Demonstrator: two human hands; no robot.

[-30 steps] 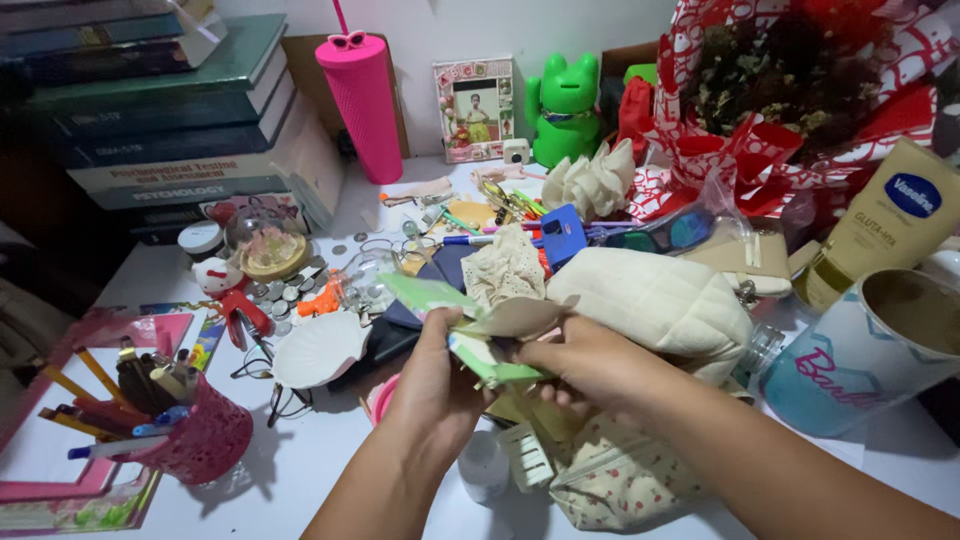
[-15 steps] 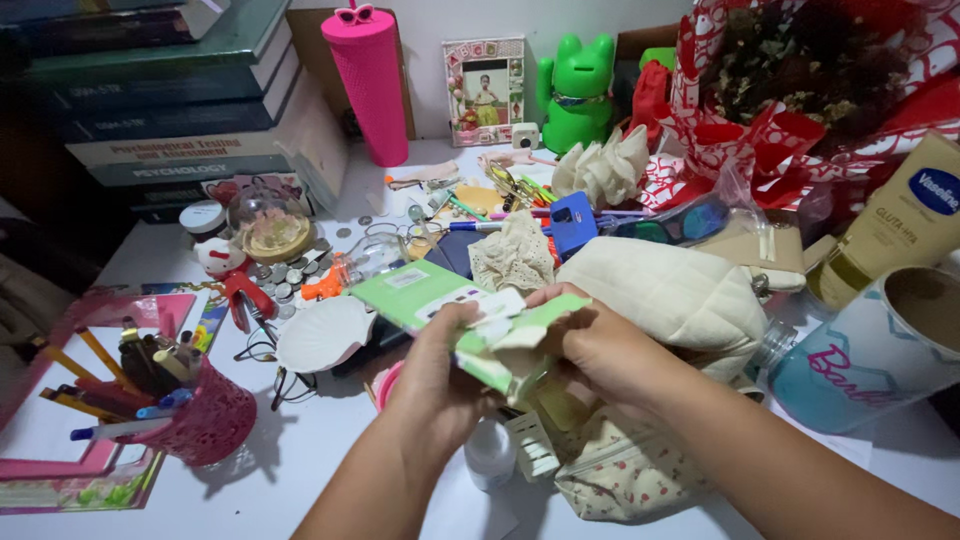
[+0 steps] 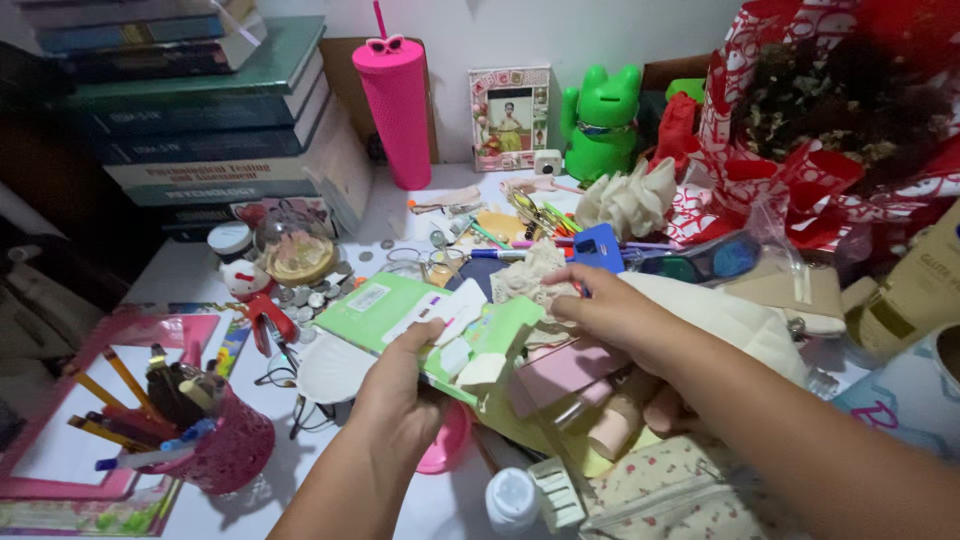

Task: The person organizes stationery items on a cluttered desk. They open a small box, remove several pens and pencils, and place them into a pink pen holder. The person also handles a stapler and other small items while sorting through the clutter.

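My left hand (image 3: pixel 395 395) grips a bundle of green and white papers and cards (image 3: pixel 430 320) above the cluttered white desk (image 3: pixel 180 275). My right hand (image 3: pixel 610 310) has its fingers closed on the cream lace cloth (image 3: pixel 530 275) just right of the bundle, and its arm lies across the cream pouch (image 3: pixel 745 325). A pink card (image 3: pixel 565 365) and yellow papers (image 3: pixel 545 435) lie under my right wrist. A white shell dish (image 3: pixel 325 370) sits just left of my left hand.
A stack of books (image 3: pixel 190 120) and a pink tumbler (image 3: pixel 395 95) stand at the back. A pink pen holder (image 3: pixel 195 430) stands front left. Coins (image 3: pixel 310 295), a glass dome (image 3: pixel 295 245), a green cat figure (image 3: pixel 605 120), a red wrapped bouquet (image 3: pixel 820 110), a floral pouch (image 3: pixel 680 490).
My left hand raised and spread the green paper bundle. My right hand let go of it and reached forward onto the lace cloth. The view shifted, uncovering pink and yellow papers below.
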